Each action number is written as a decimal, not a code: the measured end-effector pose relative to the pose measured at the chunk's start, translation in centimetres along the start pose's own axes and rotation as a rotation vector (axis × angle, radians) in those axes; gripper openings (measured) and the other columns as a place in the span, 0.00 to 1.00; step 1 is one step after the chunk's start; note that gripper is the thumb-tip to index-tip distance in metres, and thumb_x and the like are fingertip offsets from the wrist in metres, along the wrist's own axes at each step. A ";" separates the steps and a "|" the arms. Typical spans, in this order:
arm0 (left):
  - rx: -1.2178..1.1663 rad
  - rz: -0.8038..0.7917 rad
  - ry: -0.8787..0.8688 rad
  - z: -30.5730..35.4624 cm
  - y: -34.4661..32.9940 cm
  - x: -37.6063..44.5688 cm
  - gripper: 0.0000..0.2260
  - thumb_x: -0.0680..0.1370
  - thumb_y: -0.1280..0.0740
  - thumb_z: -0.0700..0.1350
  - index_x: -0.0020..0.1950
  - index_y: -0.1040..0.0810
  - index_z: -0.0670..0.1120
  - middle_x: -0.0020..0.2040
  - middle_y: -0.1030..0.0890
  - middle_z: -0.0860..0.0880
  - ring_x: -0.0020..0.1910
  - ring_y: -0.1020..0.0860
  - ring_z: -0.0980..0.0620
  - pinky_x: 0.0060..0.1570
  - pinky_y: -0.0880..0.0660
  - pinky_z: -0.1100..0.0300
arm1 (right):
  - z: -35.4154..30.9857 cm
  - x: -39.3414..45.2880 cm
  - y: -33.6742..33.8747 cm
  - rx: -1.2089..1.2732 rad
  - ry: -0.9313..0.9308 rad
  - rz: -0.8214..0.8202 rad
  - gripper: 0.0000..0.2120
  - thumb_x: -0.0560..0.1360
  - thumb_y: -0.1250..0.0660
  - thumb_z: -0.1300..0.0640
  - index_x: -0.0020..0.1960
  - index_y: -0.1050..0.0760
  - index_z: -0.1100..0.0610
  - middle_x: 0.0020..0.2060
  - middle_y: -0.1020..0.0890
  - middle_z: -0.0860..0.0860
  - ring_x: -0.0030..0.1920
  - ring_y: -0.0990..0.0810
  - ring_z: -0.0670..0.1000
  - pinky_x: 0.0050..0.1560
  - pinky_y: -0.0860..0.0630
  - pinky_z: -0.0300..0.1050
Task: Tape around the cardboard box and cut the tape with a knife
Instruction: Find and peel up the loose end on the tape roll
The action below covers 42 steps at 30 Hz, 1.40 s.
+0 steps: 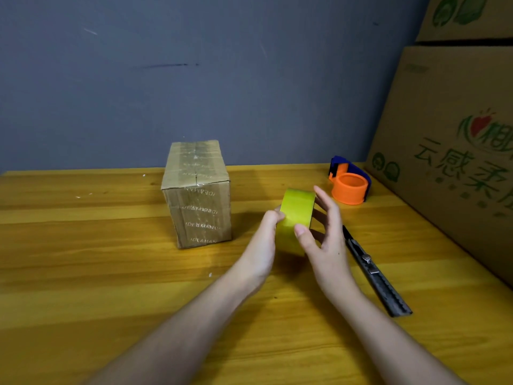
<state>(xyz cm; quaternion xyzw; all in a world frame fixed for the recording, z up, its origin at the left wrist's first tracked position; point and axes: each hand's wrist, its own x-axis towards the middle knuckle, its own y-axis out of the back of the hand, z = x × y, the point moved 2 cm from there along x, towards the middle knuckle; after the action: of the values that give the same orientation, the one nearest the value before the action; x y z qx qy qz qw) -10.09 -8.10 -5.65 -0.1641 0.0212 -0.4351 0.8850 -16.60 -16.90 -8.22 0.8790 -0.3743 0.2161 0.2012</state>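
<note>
A small cardboard box stands upright on the wooden table, wrapped in printed clear tape. To its right, above the table, both hands hold a yellow roll of tape. My left hand grips the roll's left side. My right hand holds its right side, thumb on the outer face and fingers spread behind. A grey utility knife lies on the table just right of my right hand, blade end pointing away.
An orange and blue tape dispenser sits at the back right of the table. Large printed cardboard cartons are stacked along the right edge. A grey wall runs behind the table.
</note>
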 end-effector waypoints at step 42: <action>0.051 -0.010 -0.004 -0.3 0.5 0.2 0.14 0.70 0.46 0.47 0.48 0.24 0.49 0.45 0.22 0.46 0.46 0.26 0.50 0.47 0.30 0.57 | 0.4 0.2 0.0 0.022 -0.008 0.003 0.33 0.69 0.36 0.40 0.72 0.38 0.47 0.68 0.31 0.49 0.69 0.33 0.46 0.68 0.32 0.49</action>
<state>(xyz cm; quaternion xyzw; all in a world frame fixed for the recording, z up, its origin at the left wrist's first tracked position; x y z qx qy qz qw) -9.64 -8.09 -6.08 -0.1425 0.0077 -0.4397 0.8867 -16.38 -17.23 -8.40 0.8815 -0.3741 0.2171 0.1897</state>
